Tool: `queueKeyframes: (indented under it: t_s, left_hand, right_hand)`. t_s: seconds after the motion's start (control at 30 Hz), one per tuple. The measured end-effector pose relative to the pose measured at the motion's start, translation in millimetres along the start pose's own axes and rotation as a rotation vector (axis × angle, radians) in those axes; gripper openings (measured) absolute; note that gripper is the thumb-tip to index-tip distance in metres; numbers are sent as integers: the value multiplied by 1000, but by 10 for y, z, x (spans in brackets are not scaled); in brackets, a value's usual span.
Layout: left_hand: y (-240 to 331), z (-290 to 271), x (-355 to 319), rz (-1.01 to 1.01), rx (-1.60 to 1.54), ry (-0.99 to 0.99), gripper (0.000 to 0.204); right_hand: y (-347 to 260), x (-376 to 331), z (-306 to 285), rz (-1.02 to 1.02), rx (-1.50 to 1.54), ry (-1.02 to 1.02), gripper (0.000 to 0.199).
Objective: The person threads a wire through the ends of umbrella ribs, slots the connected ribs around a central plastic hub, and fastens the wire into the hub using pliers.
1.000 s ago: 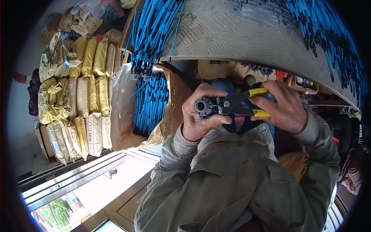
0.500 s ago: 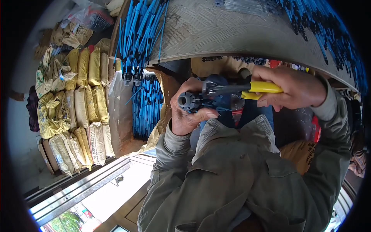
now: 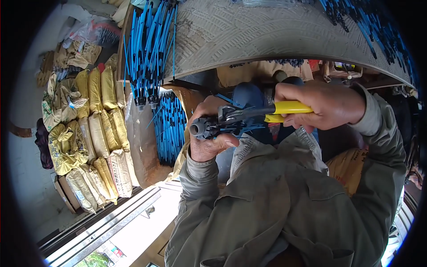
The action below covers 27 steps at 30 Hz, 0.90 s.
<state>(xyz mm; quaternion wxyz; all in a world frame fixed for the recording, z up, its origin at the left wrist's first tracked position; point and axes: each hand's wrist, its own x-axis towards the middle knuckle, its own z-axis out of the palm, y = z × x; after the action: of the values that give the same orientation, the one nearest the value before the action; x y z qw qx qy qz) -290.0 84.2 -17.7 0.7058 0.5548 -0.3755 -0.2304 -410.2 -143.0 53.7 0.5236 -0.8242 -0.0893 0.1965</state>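
Table, broad, with a grey patterned top [image 3: 249,42]: spanning the far side in front of you, its edge curving toward the right.

Stack of yellow and tan sacks [image 3: 94,118]: lying in rows at left.

Olive-grey long-sleeved jacket [image 3: 267,200]: covering your torso and arms on the near side.

Open brown sack with a pale outer face [image 3: 141,142]: standing between the stack and your left hand [image 3: 203,151], holding many thin blue rods with black parts [image 3: 170,129].

Loose bundle of blue rods with black fittings [image 3: 150,49]: resting at the table's left end, its near ends projecting past the edge.

Spread of similar blue rods [image 3: 378,38]: lying along the table's far right.

Pliers with yellow grips and dark metal arms [image 3: 262,111]: lying crosswise between your hands, handles to the right, head to the left. Your right hand [image 3: 324,107] is wrapping around the yellow grips.

Dark grey ribbed cylindrical fitting with a round opening [image 3: 200,129]: sitting in your left hand, which is closing around it, thumb on the near side. The pliers' head is lying just beside it; you cannot tell whether the jaws are biting.

Thin blue pieces [image 3: 251,128]: protruding rightward from below the pliers.
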Motion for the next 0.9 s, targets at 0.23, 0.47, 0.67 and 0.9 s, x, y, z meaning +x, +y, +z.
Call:
queueKeyframes:
  t_s: [0.23, 0.47, 0.67, 0.9]
  left_hand:
    - [-67, -8, 89, 97, 41, -69, 59]
    - [-63, 11, 124, 92, 51, -75, 60]
    - [-3, 71, 113, 19, -4, 7, 60]
    - [-68, 41, 108, 114, 36, -10, 63]
  right_hand:
    - [32, -19, -99, -154, -216, 12, 25]
    - [-11, -48, -173, -137, -244, 8, 26]
    - [53, -25, -47, -180, -307, 112, 25]
    - [478, 214, 667, -208, -233, 404, 25]
